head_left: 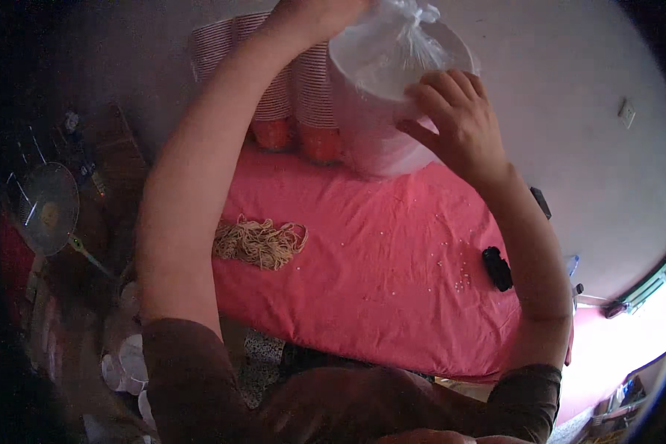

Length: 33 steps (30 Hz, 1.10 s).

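Observation:
A large whitish tub (388, 137) stands at the far side of the red-covered table, its pale rim tilted toward me. Clear plastic film (414, 44) lies over its top, gathered into a tied tuft. My right hand (459, 118) is at the tub's near right rim, fingers bent and thumb spread apart, with nothing seen in its grasp. Up at the left of the tuft is my left hand (325, 16); the picture's top edge cuts it off, so its fingers are hidden. Both forearms reach over the table.
Tall stacks of nested cups with red lower parts (320, 140) stand left of the tub. A tangled heap of tan cord-like loops (263, 243) lies on the red cloth (348, 296). White specks and a black object (497, 268) lie at right. A round mesh racket (49, 211) is far left.

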Available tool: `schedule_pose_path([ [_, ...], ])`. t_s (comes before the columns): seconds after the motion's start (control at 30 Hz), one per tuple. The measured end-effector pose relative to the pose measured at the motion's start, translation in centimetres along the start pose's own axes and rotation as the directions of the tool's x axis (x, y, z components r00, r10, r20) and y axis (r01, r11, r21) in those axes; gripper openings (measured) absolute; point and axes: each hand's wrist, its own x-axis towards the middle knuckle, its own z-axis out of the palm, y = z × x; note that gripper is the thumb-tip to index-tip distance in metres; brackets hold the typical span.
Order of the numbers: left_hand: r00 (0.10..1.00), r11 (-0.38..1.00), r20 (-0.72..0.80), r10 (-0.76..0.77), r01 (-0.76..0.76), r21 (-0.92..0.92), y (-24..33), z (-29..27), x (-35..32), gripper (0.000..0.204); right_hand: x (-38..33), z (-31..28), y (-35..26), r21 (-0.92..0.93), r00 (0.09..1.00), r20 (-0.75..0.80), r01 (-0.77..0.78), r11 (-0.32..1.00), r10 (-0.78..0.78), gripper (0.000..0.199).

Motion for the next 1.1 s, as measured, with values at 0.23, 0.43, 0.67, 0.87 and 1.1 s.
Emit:
schedule_pose_path([
  [0.23,0.934,0.968,-0.326,0.146,-0.067,0.243,-1.0,0.2,2.2,0.013,1.4,1.5,3.1,-0.026,1.000,-0.007,-0.029,0.999,0.029,0.031],
  [0.43,0.867,0.939,-0.488,0.101,0.078,0.334,-3.8,-1.4,5.7,0.017,3.5,3.5,4.6,-0.027,0.998,0.026,-0.049,0.998,0.049,0.032],
  [0.67,0.785,0.967,-0.596,-0.169,0.250,0.056,-1.1,-1.8,5.7,0.019,4.5,5.1,5.8,-0.028,0.999,-0.045,-0.006,1.000,0.004,0.033],
  [0.87,0.654,0.720,-0.302,-0.694,0.625,-0.300,1.7,-6.4,9.3,0.028,5.9,4.0,6.6,0.033,0.989,0.150,-0.026,0.999,0.021,0.036],
  [1.1,0.690,0.980,-0.724,0.002,0.141,0.137,-5.6,-3.9,13.3,0.029,8.0,5.0,6.9,0.545,0.992,-0.100,-0.015,0.838,0.083,0.054],
])
